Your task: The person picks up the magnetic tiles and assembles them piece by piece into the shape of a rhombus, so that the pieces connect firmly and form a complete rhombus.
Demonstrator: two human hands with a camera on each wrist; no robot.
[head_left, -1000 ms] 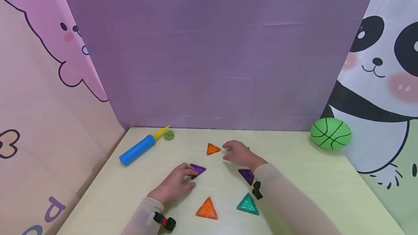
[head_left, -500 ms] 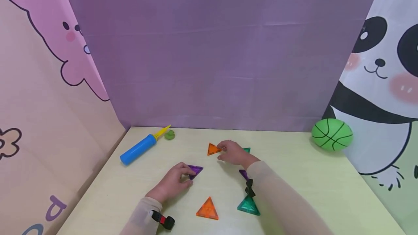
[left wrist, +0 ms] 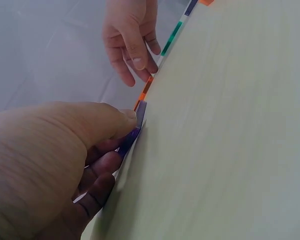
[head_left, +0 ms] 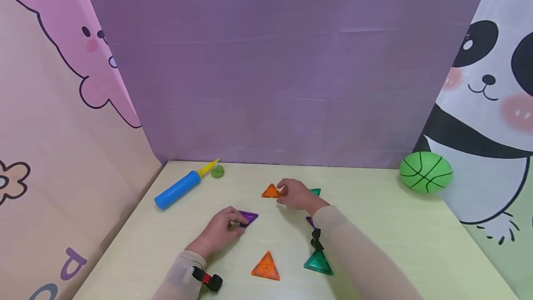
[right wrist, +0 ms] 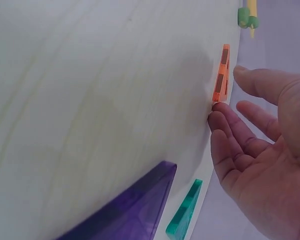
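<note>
Two hands were over the bench [head_left: 366, 226], palms down. Left hand [head_left: 217, 231]: grip pinched on a purple triangle [head_left: 251, 217], thumb one side, fingers the other. Right hand [head_left: 296, 194]: reached farther out, grip loose, fingers curved, fingertips at the right corner of the far orange triangle [head_left: 270, 192], thumb apart. That piece was see-through, dark strips along its edge. Near orange triangle [head_left: 266, 267] and near green triangle [head_left: 319, 264] lay closer; right arm partly hid another purple triangle [head_left: 310, 221].
</note>
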